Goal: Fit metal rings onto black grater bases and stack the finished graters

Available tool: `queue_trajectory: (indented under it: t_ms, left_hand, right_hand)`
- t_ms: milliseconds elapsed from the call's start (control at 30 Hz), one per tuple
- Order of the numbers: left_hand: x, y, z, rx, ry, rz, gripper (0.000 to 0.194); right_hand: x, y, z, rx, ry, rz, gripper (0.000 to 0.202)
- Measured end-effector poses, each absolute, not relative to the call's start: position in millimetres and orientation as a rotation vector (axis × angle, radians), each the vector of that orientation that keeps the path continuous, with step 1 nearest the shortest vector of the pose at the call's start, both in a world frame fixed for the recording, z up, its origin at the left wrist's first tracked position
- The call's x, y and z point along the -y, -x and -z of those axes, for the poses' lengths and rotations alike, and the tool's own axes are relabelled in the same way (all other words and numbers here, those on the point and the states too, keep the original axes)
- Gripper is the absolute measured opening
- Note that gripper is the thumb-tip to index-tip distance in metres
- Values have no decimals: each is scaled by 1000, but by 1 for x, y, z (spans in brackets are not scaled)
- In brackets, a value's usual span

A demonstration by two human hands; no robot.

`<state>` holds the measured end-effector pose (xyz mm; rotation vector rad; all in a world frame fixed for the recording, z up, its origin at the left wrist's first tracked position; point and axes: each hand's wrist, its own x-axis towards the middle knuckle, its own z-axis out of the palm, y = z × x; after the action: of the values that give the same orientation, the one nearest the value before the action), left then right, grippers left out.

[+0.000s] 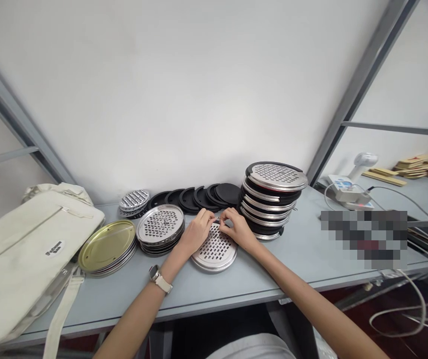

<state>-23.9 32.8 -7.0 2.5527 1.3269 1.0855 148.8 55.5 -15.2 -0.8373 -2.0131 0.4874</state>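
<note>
A round silver grater disc with rows of holes (215,249) lies on the grey table in front of me. My left hand (199,229) and my right hand (236,229) meet at its far edge, fingertips pinched close together. Between them is something small, too small to make out. To the left stands a stack of silver grater discs (161,224). On the right rises a taller stack of discs with black rims (276,177). Black round parts (189,199) lie overlapping in a row behind the hands.
Gold and silver lids (107,247) are stacked at the left, beside a cream bag (34,259). Smaller graters (134,199) sit near the wall. Farther right are a white device (348,192), cables and wooden pieces (417,167). A blurred patch covers part of the right side.
</note>
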Motion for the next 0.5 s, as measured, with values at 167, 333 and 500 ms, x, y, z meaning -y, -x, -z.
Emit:
queue_trajectory:
  t_ms: [167,333,500]
  left_hand:
    - [-33,24,8,-1319,-2528,-1096,9]
    - [-33,23,9,-1303,-2495,-1134,9]
    - [-32,21,8,-1289,-2431,-1196,9]
  right_hand:
    - [-56,-149,15,2003,839,-495,15]
    - [-55,-148,15,1949,860,-554,13]
    - [-56,-149,17,1872,858,-643,8]
